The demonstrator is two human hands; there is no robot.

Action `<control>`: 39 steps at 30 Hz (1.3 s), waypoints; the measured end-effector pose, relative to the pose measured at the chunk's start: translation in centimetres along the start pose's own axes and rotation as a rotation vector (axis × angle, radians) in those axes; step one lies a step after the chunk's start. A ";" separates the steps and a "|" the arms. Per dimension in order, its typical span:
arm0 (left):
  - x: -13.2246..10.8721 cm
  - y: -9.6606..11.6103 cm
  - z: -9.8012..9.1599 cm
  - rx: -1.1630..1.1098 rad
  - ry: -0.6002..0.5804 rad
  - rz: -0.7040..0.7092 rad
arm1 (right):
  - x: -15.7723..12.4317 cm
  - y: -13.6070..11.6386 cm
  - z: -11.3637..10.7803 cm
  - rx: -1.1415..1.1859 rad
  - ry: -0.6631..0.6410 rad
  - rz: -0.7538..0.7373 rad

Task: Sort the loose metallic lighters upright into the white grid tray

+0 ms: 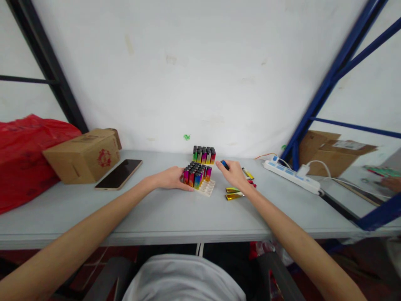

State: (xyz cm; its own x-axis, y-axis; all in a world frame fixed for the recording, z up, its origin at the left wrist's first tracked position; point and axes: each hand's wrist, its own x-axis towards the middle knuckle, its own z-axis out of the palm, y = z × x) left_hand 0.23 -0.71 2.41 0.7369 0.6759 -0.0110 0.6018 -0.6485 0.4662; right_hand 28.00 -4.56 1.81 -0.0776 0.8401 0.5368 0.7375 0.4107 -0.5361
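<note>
My left hand [173,178] grips the left side of a white tray [207,189] with rows of holes. Several colourful lighters [196,175] with black tops stand upright in it, and holes at its right end show bare. My right hand [234,173] is closed on a dark blue lighter [224,164], held just right of the tray and tilted. Below and beside that hand, several loose lighters lie on the table, among them a gold one [234,196]. Behind the tray stands a second upright group of lighters [204,155].
On the left are a phone [119,174], a cardboard box [83,155] and a red bag [31,154]. A white power strip [291,174] with cables lies at right, near a blue frame [326,90] and an opened carton [332,154]. Another person's hand [391,183] shows at far right.
</note>
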 end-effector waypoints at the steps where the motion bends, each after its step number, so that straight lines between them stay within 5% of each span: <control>1: 0.0 0.0 0.0 -0.002 0.001 0.002 | 0.0 0.0 0.1 0.000 -0.005 -0.009; 20: 0.1 -0.2 0.1 0.043 0.002 -0.048 | 0.0 0.7 -0.4 0.015 -0.142 -0.061; 27: 0.4 -0.7 0.3 0.088 0.004 -0.047 | 0.1 0.4 -0.8 -0.126 -0.146 -0.316; 39: 0.4 -0.7 0.2 0.055 0.001 -0.003 | -0.4 0.0 1.0 -0.022 -0.239 -0.274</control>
State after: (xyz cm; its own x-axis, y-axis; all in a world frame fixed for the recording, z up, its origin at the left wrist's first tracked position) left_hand 0.14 -0.05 1.90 0.7345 0.6785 -0.0112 0.6202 -0.6646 0.4167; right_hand 27.33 -4.54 0.96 -0.4273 0.7599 0.4898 0.6817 0.6267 -0.3776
